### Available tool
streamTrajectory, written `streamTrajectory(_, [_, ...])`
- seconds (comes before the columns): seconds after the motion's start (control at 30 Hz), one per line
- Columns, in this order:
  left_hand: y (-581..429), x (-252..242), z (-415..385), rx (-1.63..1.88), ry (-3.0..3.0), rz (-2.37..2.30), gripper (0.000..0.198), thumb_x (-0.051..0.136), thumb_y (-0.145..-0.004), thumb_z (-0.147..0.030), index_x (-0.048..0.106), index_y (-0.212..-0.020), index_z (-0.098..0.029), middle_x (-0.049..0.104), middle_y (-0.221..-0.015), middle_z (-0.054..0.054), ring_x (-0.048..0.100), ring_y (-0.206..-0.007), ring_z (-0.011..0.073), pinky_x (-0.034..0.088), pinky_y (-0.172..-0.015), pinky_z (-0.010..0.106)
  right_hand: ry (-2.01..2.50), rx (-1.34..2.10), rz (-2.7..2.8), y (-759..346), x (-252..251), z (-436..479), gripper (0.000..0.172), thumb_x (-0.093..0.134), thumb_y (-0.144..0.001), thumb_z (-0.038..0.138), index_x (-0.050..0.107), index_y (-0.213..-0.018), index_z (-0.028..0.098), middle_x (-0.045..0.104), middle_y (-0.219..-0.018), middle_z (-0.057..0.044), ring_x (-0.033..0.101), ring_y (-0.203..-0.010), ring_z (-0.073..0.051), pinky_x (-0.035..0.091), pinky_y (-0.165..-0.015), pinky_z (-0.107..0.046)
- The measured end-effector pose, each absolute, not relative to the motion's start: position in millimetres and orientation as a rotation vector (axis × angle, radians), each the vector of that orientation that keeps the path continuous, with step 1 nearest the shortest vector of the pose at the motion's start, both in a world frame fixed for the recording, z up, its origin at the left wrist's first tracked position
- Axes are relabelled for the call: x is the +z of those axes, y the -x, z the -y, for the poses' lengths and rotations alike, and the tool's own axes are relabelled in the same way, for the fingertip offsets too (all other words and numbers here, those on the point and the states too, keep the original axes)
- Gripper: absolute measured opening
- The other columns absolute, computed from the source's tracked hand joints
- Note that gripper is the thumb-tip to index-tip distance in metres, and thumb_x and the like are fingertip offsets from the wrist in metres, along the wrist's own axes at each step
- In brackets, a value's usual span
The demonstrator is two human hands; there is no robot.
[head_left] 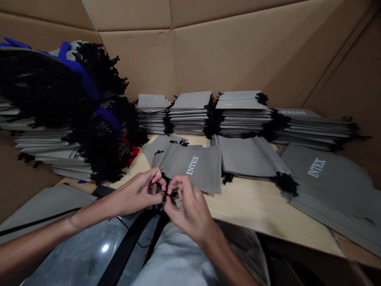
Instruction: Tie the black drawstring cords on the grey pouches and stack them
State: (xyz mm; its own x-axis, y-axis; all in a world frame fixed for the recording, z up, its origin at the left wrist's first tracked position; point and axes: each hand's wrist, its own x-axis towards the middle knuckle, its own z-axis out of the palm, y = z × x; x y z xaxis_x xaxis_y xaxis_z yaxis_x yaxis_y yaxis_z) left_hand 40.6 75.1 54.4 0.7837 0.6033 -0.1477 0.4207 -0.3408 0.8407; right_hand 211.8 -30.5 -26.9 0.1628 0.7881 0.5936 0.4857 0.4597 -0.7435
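Just in front of my body, my left hand [145, 190] and my right hand [190, 206] meet with pinched fingers. Between the fingertips is a short bit of black drawstring cord [166, 194], mostly hidden by the fingers. Right beyond the hands, a grey drawstring bag [205, 165] with white INTEX lettering lies flat over others on the table edge. Whether the pinched cord belongs to that bag cannot be seen. To its right rests a fanned pile of plain grey bags [250, 157] with knotted black cord ends.
Stacked grey bags [192, 113] line the back of the wooden table [253, 202]. More INTEX bags [333, 178] spread over the right side. Tall bundles with black cords and a blue strap [85, 77] stand at left. Cardboard walls [238, 51] enclose the table.
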Motion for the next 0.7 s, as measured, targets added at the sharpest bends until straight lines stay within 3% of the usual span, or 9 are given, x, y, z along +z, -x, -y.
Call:
streamTrajectory(0.13, [-42,55,-77,0.219,-1.893,-0.738,0.037,0.071,-0.086,-0.021,0.035,-0.089,-0.027,0.061,-0.093,-0.005,0.046,-0.073,0.0106,0.037,-0.065,0.025,1.155,0.276,1.469,-208,-35,29,0.033,0.058,-0.091,0.016,0.049,-0.122,0.025,0.075,-0.104,-0.003,0.073,-0.077,-0.016,0.054,-0.063,-0.024])
streamTrajectory(0.33, [-47,58,-77,0.242,-1.669,-0.7,0.044,0.078,-0.084,-0.024,0.034,-0.088,-0.027,0.066,-0.096,-0.004,0.058,-0.087,0.0128,0.046,-0.075,0.025,1.122,0.144,1.483,-207,-43,26,0.032,0.059,-0.093,0.014,0.051,-0.122,0.025,0.074,-0.107,-0.005,0.078,-0.091,-0.019,0.062,-0.075,-0.028])
streamTrajectory(0.43, [-47,60,-76,0.233,-1.624,-0.728,0.046,0.078,-0.084,-0.024,0.032,-0.087,-0.027,0.064,-0.091,-0.006,0.052,-0.074,0.009,0.043,-0.066,0.022,1.098,0.028,1.549,-210,-41,28,0.032,0.059,-0.095,0.009,0.051,-0.122,0.025,0.074,-0.104,-0.006,0.077,-0.092,-0.021,0.063,-0.078,-0.031])
streamTrajectory(0.6, [-45,60,-74,0.168,-1.612,-0.797,0.045,0.075,-0.087,-0.031,0.03,-0.09,-0.029,0.063,-0.095,-0.007,0.036,-0.055,0.0038,0.026,-0.047,0.018,1.06,-0.088,1.636,-213,-38,31,0.034,0.057,-0.097,0.001,0.05,-0.121,0.025,0.074,-0.102,-0.007,0.077,-0.098,-0.023,0.064,-0.087,-0.036])
streamTrajectory(0.7, [-42,65,-74,0.173,-1.812,-0.776,0.042,0.074,-0.089,-0.033,0.032,-0.092,-0.029,0.065,-0.102,-0.005,0.044,-0.058,0.0052,0.036,-0.048,0.019,1.071,-0.028,1.624,-213,-39,30,0.032,0.058,-0.098,0.006,0.05,-0.122,0.025,0.073,-0.103,-0.007,0.076,-0.096,-0.022,0.064,-0.084,-0.034])
